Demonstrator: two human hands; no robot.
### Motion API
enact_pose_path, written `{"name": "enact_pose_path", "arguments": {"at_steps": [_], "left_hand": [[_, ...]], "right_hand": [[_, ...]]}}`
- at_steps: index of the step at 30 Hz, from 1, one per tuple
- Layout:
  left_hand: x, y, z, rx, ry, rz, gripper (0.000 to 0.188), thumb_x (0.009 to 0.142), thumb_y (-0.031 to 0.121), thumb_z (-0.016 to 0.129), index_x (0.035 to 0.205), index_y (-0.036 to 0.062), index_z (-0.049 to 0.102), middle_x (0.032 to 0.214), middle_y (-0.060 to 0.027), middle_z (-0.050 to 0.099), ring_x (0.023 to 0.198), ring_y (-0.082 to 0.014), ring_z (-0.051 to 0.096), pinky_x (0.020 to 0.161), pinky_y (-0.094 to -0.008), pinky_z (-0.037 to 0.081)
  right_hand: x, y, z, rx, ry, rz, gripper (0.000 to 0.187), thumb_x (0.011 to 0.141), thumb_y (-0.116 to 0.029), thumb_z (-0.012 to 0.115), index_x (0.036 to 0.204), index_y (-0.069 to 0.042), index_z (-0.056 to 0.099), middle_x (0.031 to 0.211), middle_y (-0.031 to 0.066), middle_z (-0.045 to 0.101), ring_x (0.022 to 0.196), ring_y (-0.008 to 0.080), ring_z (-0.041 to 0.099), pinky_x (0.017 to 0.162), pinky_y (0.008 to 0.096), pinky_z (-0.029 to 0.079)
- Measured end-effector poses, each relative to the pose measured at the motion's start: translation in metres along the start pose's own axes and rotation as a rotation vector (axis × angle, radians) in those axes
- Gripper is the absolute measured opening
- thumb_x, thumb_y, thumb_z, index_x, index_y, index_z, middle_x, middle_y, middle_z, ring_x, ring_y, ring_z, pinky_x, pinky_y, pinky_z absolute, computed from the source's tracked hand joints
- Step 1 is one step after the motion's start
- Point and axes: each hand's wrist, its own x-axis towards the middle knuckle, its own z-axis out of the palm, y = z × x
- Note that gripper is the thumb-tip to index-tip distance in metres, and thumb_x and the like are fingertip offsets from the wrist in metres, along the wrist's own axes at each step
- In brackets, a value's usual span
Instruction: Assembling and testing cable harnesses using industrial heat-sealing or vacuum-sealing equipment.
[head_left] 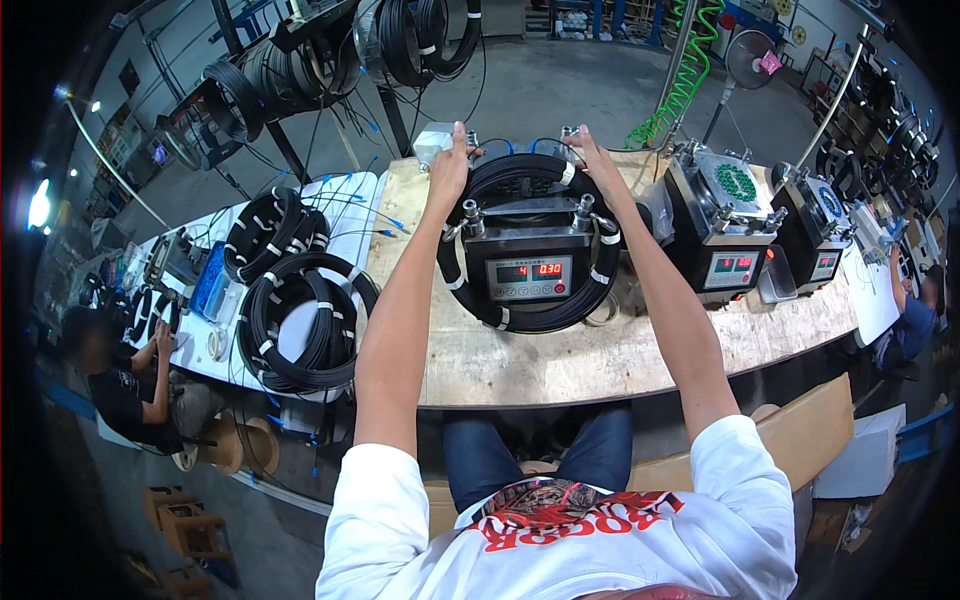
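Observation:
A black box-shaped machine [528, 268] with a red digit display stands on the wooden bench [560, 360] in front of me. A black cable coil with white ties [530, 318] lies looped around the machine. My left hand [450, 163] grips the coil's far left part, close to a small white box [432, 142]. My right hand [592, 152] rests on the coil's far right part, fingers curled over it. Both arms stretch straight out over the bench.
Two more black machines [722, 225] [815, 225] stand to the right on the bench. Stacked black cable coils [300, 320] lie on a white table at left. People sit at far left [125, 380] and far right [915, 320]. Racks of coils [300, 70] stand behind.

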Motion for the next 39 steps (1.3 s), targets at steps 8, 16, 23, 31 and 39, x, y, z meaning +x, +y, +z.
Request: {"name": "enact_pose_path", "arguments": {"at_steps": [8,16,23,31,39], "left_hand": [[0.005,-0.007,-0.002,-0.023,-0.053,-0.020,0.097,0.091,0.082,0.017,0.098,0.0086,0.080,0.091,-0.0236,0.070,0.100,-0.0412,0.062,0.100,-0.0452,0.041],[0.012,-0.013,-0.001,-0.099,-0.088,-0.029,0.099,0.091,0.083,0.015,0.100,0.0097,0.080,0.088,-0.0212,0.068,0.096,-0.0382,0.060,0.096,-0.0446,0.042],[0.001,-0.004,-0.001,-0.021,-0.067,0.037,0.100,0.089,0.086,0.018,0.103,0.0072,0.079,0.074,-0.0157,0.062,0.076,-0.0263,0.056,0.080,-0.0373,0.044],[-0.005,0.006,-0.001,0.058,-0.023,0.052,0.089,0.095,0.076,0.026,0.095,0.0052,0.079,0.095,-0.0292,0.069,0.102,-0.0450,0.062,0.099,-0.0459,0.042],[-0.006,0.004,-0.001,0.085,0.121,0.066,0.079,0.099,0.068,0.032,0.086,0.0055,0.078,0.085,-0.0200,0.072,0.092,-0.0395,0.066,0.086,-0.0464,0.047]], "right_hand": [[0.000,0.001,-0.002,-0.035,-0.009,-0.021,0.073,0.101,-0.066,0.034,0.130,-0.005,0.062,0.094,0.0147,0.064,0.082,0.0191,0.058,0.079,0.0301,0.048],[-0.001,-0.003,-0.001,-0.086,0.052,-0.040,0.072,0.101,-0.065,0.035,0.119,-0.003,0.067,0.085,0.0101,0.060,0.073,0.0152,0.052,0.072,0.0294,0.045],[-0.003,-0.002,-0.002,-0.115,0.130,-0.037,0.070,0.103,-0.062,0.035,0.117,-0.001,0.067,0.083,0.0081,0.058,0.074,0.0143,0.052,0.070,0.0280,0.044],[0.002,0.005,-0.013,0.208,0.112,0.133,0.056,0.104,-0.050,0.045,0.126,0.000,0.057,0.083,0.0122,0.064,0.067,0.0151,0.061,0.058,0.0274,0.050],[0.063,0.028,-0.015,0.174,0.044,0.287,0.064,0.095,-0.055,0.060,0.107,0.007,0.052,0.075,0.0065,0.055,0.054,0.0144,0.054,0.042,0.0284,0.044]]}}
